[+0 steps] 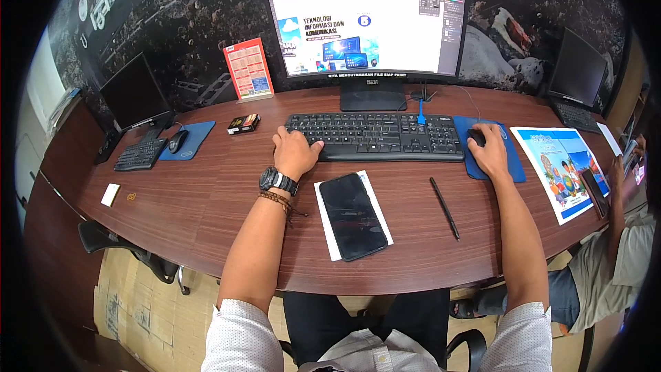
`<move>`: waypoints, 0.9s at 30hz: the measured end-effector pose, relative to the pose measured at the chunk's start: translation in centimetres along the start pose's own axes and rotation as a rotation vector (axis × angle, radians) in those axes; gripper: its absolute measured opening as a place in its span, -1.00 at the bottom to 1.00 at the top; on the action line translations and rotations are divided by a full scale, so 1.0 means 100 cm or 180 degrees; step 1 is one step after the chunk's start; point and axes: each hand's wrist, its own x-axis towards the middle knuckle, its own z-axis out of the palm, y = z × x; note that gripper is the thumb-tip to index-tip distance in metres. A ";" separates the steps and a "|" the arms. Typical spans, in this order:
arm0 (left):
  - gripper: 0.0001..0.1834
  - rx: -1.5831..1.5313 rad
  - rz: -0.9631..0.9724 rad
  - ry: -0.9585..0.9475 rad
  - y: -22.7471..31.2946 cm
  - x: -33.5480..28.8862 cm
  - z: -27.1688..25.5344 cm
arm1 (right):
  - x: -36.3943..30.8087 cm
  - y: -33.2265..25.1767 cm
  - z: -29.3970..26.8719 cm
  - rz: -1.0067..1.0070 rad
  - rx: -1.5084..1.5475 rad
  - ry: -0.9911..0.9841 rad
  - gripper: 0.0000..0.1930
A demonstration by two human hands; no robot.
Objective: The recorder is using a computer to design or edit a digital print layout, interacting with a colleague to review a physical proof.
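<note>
My left hand (295, 152) rests on the left end of a black keyboard (379, 136), fingers spread, the thumb at its lower row. It wears a dark watch and a beaded bracelet at the wrist. On the blue mouse pad (513, 158) my right hand (491, 152) is wrapped over a black mouse (476, 138), which it partly hides. Behind the keyboard stands a curved monitor (413, 27) with a page design open in an editing program. Between my forearms lie a black phone (352, 217), on top of a white sheet, and a dark stylus (444, 208).
A red-and-white desk calendar (249, 69) and a small dark box (244, 124) stand left of the monitor. Two more monitors (135, 93) (578, 69) flank the desk. A colourful printed sheet (551, 165) lies at right, near a seated person (613, 269) holding a phone.
</note>
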 end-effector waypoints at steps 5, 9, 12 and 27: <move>-0.64 -0.0413 0.0426 0.0183 0.003 0.000 0.001 | 0.000 0.002 -0.002 0.0016 -0.0018 -0.0044 -0.62; -0.77 -0.0357 0.0998 0.0320 -0.003 0.001 0.009 | 0.001 0.000 -0.002 0.0061 0.0010 -0.0082 -0.63; -0.79 -0.0449 0.0858 0.0288 0.003 0.000 0.006 | 0.001 0.002 -0.003 0.0054 0.0028 -0.0059 -0.63; -0.37 -0.0299 0.0022 -0.0084 -0.004 0.002 0.008 | 0.002 0.002 0.000 -0.0097 0.0075 -0.0005 -0.67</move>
